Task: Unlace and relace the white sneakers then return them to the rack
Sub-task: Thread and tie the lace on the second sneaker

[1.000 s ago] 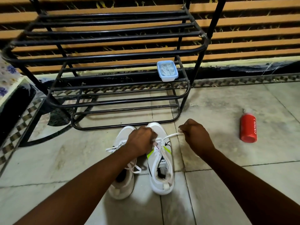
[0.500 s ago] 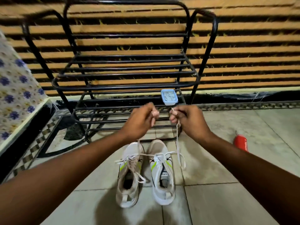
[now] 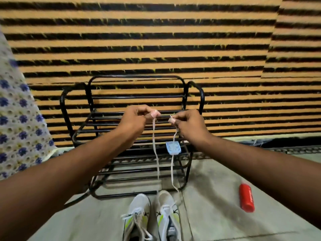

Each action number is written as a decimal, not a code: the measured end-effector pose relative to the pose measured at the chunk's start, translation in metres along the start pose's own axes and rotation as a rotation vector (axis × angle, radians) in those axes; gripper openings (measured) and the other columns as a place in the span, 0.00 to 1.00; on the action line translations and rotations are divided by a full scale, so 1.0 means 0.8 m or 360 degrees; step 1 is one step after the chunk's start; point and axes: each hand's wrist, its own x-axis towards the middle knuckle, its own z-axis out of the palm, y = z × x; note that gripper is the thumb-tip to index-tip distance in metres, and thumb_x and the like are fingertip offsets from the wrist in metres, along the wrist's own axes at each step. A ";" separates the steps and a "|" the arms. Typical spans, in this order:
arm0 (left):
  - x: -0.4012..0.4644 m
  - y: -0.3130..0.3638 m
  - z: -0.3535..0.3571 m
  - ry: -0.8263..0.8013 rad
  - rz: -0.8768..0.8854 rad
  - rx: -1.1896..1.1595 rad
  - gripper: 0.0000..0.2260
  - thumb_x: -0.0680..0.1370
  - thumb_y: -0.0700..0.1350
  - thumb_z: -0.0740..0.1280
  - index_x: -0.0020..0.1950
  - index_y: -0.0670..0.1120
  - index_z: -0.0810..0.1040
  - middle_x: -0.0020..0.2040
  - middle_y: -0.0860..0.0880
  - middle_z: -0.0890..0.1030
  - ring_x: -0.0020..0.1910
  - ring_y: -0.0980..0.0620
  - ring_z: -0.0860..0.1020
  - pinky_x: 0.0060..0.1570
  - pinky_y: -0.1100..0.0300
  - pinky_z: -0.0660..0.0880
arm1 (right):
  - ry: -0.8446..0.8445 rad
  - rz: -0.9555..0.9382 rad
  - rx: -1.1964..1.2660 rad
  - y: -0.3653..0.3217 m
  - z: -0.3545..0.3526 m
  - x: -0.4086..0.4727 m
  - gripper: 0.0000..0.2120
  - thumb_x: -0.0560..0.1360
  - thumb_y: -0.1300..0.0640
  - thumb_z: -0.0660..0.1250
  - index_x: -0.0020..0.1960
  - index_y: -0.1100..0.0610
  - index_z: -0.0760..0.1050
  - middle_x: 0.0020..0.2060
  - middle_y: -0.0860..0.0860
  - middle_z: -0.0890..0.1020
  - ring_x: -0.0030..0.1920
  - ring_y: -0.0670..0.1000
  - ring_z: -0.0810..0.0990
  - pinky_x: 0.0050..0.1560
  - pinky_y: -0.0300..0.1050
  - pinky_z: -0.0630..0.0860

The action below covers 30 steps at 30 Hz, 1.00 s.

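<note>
Two white sneakers stand side by side on the floor, toes toward the rack. The left sneaker (image 3: 138, 216) keeps its laces in loose loops. From the right sneaker (image 3: 167, 214) a white lace (image 3: 156, 153) runs up in two strands. My left hand (image 3: 137, 119) pinches one lace end, and my right hand (image 3: 188, 122) pinches the other end. Both hands are raised in front of the black metal shoe rack (image 3: 132, 136), close together.
A small blue lidded container (image 3: 173, 148) sits on a rack shelf. A red bottle (image 3: 246, 197) lies on the tiled floor to the right. A flowered cloth (image 3: 19, 129) hangs at the left. A striped woven mat (image 3: 156, 40) covers the wall behind.
Both hands rose from the right sneaker, drawing the two lace ends up and out of its eyelets. The view tilted upward, so the sneakers now sit at the bottom edge.
</note>
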 end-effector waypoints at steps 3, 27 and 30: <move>0.010 0.018 0.000 0.0039 -0.0017 0.0031 0.04 0.80 0.39 0.72 0.50 0.39 0.85 0.46 0.46 0.86 0.37 0.64 0.80 0.33 0.72 0.72 | 0.0129 0.0091 0.0155 -0.017 -0.005 0.007 0.06 0.77 0.54 0.72 0.43 0.52 0.86 0.36 0.45 0.84 0.38 0.46 0.83 0.38 0.46 0.80; 0.017 0.023 0.022 0.0193 0.0048 -0.0096 0.07 0.76 0.36 0.76 0.53 0.41 0.83 0.42 0.45 0.87 0.46 0.51 0.87 0.48 0.63 0.78 | 0.0438 -0.0036 0.0431 -0.040 0.005 -0.003 0.10 0.73 0.61 0.76 0.50 0.54 0.77 0.35 0.43 0.86 0.44 0.36 0.83 0.44 0.24 0.64; 0.015 0.023 0.024 0.0186 0.0076 -0.0086 0.08 0.75 0.37 0.76 0.53 0.42 0.83 0.42 0.45 0.87 0.46 0.52 0.87 0.47 0.64 0.78 | 0.0452 -0.0049 0.0446 -0.041 0.006 -0.003 0.10 0.73 0.61 0.76 0.49 0.54 0.77 0.35 0.43 0.86 0.44 0.37 0.83 0.45 0.27 0.65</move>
